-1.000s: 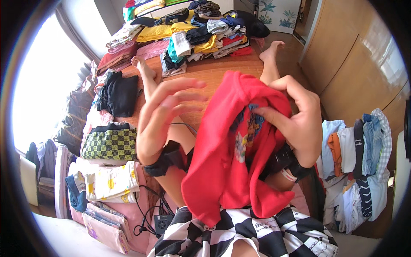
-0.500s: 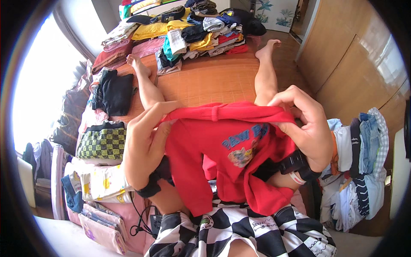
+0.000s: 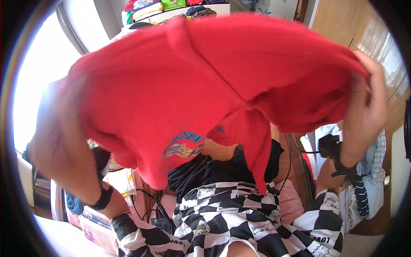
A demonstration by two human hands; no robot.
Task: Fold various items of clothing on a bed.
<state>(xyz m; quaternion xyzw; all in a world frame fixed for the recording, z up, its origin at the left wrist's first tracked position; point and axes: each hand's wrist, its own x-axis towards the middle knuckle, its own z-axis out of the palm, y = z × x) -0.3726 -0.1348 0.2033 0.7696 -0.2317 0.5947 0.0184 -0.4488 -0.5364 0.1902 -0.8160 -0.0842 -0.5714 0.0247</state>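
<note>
A pair of red pants (image 3: pixel 141 98) is stretched wide and lifted in front of me, filling much of the head view. My left hand (image 3: pixel 60 137) is closed on the waistband at its left end, though motion blurs the fingers. At the other end my right hand (image 3: pixel 370 103) grips the waistband, its fingers partly hidden by the cloth. A seam runs down the middle, and both legs hang over my lap. A colourful print (image 3: pixel 185 145) shows on the left-hand leg. Black straps circle both my wrists, a small black device (image 3: pixel 329 146) on the right one.
Folded clothes (image 3: pixel 96 227) lie at my lower left, near black cables (image 3: pixel 160 205). More clothing (image 3: pixel 374 192) is stacked at the right. Behind the pants stands a pale cabinet (image 3: pixel 209 8) with clothes on it. A wooden wardrobe (image 3: pixel 338 21) lines the right side.
Both hands have moved up and apart, raising the red pants closer and spreading the waistband. The pants now hide most of the bed and the clothes piles at its far end.
</note>
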